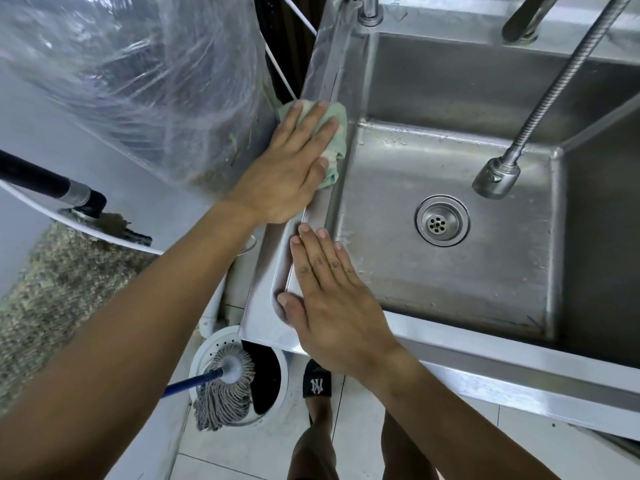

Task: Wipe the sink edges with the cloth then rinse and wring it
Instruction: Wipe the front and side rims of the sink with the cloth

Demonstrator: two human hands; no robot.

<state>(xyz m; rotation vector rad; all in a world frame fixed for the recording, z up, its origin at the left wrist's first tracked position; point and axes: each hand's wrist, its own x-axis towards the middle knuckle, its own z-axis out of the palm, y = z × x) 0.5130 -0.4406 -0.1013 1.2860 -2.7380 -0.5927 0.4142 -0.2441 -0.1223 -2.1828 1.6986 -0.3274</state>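
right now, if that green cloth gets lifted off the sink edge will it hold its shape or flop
Probably flop: the cloth lies crumpled under the left hand, one end drooping over the sink rim. It looks thin, so likely light, perhaps heavier if damp.

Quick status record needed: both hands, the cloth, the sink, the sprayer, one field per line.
left hand: flat, pressing the cloth onto the sink's left edge
right hand: flat and empty on the same edge, nearer the front corner
cloth: pale green, bunched under the left palm
sink: steel, basin holds only droplets
drain: uncovered
sprayer head: hanging over the basin, no water visible
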